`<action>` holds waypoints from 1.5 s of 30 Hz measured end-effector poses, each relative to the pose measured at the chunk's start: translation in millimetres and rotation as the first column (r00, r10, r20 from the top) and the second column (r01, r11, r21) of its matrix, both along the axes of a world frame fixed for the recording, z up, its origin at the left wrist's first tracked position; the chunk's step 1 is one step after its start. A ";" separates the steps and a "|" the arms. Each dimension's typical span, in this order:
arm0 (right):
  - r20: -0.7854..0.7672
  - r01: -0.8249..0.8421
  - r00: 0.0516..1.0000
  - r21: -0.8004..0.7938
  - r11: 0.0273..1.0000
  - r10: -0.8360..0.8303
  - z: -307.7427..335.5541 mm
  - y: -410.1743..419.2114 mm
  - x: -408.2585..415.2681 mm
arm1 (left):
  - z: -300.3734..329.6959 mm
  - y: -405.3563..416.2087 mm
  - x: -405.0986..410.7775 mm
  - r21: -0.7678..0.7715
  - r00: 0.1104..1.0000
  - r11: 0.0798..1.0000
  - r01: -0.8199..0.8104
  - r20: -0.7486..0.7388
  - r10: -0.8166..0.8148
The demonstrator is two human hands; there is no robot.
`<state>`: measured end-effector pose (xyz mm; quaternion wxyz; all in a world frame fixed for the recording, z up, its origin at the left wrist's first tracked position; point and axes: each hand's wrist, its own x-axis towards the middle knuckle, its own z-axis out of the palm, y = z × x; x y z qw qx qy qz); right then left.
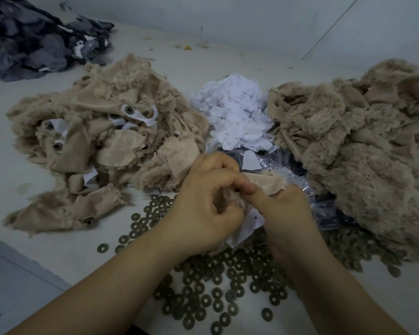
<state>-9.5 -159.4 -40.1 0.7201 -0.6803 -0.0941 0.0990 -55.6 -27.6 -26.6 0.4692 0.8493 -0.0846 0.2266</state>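
Lowest in the frame, flat olive-grey washers [218, 281], round with a centre hole, lie loose and overlapping on the pale table [46, 238].

Above them, at centre, both hands work one beige plush piece [264, 183], furry on one side and smooth-woven on the other. The left hand [203, 209] has its fingers curled tight and bunches the fur. The right hand [290, 213] grips the piece from the other side, its thumb stretched out to meet the left forefinger. A small dark stud [237, 189] shows at that pinch. The right hand's other fingers are hidden under the cloth. A white patch [252, 223] hangs from the piece between the wrists.

Just behind the right hand lies a crinkled clear plastic bag [324, 209] with dark contents that cannot be made out.

Farther back, at left, is a heap of beige plush cuts [102, 131] bearing round eyes and white patches. At right is a second shaggy plush heap [348, 146]. Between the two sits a mound of torn white scraps [235, 112].

In the upper left corner is a pile of dark grey fabric [29, 39].
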 end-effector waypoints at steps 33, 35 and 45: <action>0.054 0.085 0.995 -0.120 0.989 -0.079 -5.7 -1.4 2.0 | -18.5 4.1 3.6 -0.223 0.996 0.970 -0.092 -0.036 0.086; 0.071 0.083 0.995 -0.127 0.988 -0.074 -5.9 -0.2 1.0 | -17.9 3.2 2.9 -0.222 0.994 0.968 -0.113 -0.024 0.110; 0.081 0.104 0.992 -0.101 0.989 -0.096 -5.9 2.6 -3.0 | -20.8 -5.8 2.5 -0.065 0.967 0.968 -0.242 0.063 0.246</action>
